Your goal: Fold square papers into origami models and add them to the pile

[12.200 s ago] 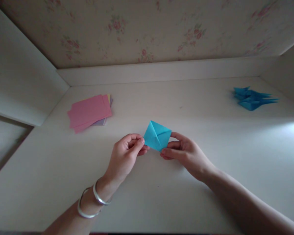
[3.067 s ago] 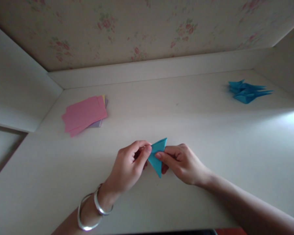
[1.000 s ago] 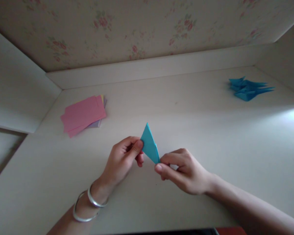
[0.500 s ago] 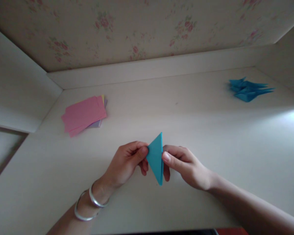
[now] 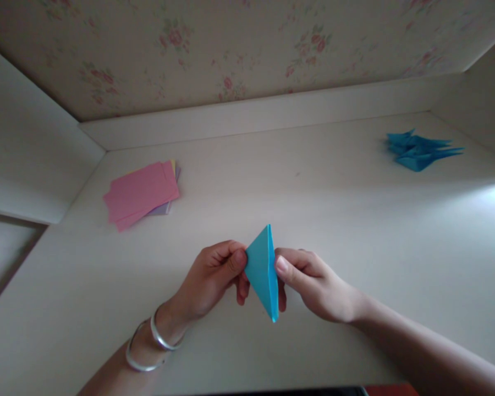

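Observation:
A blue sheet of origami paper (image 5: 262,267), folded into a triangle, is held above the white table between my hands. Its long edge faces right and gapes slightly, showing the layers. My left hand (image 5: 218,275) pinches the left corner between thumb and fingers, with two silver bangles (image 5: 159,335) on that wrist. At the open long edge, my right hand (image 5: 313,280) has its thumb and index finger closed together on the paper's near layer or rim. Its other fingers are partly hidden behind the paper.
A stack of coloured paper (image 5: 144,190), pink on top with yellow and purple below, lies at the left. Several folded blue paper pieces (image 5: 421,151) with pointed ends lie at the far right. The white table (image 5: 247,176) meets a floral-papered wall (image 5: 239,49) at the back.
The folded triangle has tilted and its long edge has spread, showing more of the inside. Its lower tip has moved slightly down and right. Both hands have barely shifted.

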A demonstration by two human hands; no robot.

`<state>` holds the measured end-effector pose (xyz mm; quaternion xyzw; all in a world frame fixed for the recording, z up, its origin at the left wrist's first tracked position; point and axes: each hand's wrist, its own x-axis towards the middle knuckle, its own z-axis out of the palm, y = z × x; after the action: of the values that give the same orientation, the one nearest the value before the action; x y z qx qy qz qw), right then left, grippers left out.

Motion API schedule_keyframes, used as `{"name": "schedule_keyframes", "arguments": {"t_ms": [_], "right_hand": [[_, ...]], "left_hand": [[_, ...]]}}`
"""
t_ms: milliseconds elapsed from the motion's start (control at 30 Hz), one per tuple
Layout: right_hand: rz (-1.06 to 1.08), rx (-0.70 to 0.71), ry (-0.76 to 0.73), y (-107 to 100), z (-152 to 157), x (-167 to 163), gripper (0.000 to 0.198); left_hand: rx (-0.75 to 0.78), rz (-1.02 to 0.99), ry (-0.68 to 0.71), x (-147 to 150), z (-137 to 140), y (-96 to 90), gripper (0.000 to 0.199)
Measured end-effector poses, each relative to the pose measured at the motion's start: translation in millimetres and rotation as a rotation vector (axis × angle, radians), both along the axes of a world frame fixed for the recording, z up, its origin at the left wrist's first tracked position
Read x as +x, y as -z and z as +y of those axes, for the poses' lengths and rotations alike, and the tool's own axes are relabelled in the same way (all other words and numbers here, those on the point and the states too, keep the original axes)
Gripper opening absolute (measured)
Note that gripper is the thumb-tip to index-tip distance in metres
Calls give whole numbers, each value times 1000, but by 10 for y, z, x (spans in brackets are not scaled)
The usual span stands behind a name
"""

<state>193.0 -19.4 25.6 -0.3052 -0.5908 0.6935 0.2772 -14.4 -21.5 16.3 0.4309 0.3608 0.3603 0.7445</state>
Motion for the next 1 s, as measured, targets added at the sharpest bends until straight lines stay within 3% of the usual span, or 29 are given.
{"name": "schedule_keyframes", "arguments": {"t_ms": [167, 433, 533, 667, 800, 1000], "right_hand": [[-78, 32, 114, 20, -21, 3, 47], [-131, 248, 517, 215, -81, -36, 11], [-161, 230, 468, 207, -76, -50, 20], [-254, 191, 381, 156, -59, -57, 15], [-361, 390, 403, 160, -72, -42, 23], [-454, 499, 509, 206, -77, -25, 27]], "left_hand": [[62, 68, -31, 5, 25, -17, 34], [345, 456, -110, 72, 13, -52, 23], [381, 478, -199, 90, -6, 2, 17], [478, 551, -280, 98, -31, 55, 14], [672, 708, -186, 101, -55, 3, 15], [635, 731, -82, 102, -105, -95, 33]]}}
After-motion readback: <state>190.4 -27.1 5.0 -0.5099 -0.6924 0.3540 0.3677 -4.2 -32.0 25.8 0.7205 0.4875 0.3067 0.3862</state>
